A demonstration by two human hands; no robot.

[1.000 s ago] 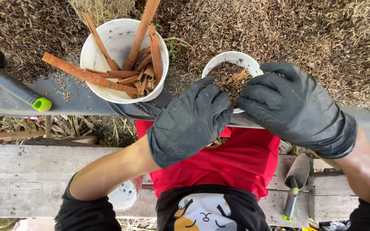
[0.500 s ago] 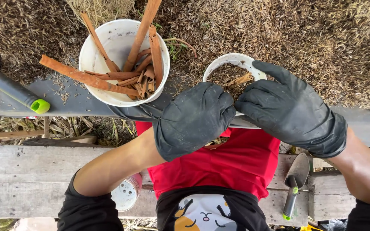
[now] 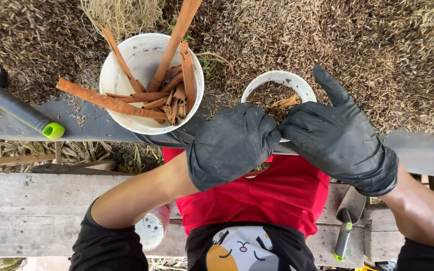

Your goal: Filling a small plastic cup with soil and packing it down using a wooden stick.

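Both my hands wear black gloves and meet over a small white pot (image 3: 297, 83) filled with dry husks and a bit of brown bark (image 3: 286, 102). My left hand (image 3: 232, 145) is curled into a fist at the pot's near rim. My right hand (image 3: 337, 135) touches it with pinched fingertips, index finger pointing up. Anything held between them is hidden. To the left stands a bigger white bucket (image 3: 126, 55) holding several long strips of brown bark (image 3: 109, 102).
Both pots rest on a grey ledge (image 3: 76, 128) at the edge of a husk bed (image 3: 377, 45). A grey tool handle with a green end (image 3: 21, 110) lies left. A small trowel (image 3: 347, 226) and a white perforated container (image 3: 151, 228) lie on wooden planks (image 3: 26, 200) below.
My left fingers have curled from a loose spread into a fist. My right hand has closed in against it and raised its index finger.
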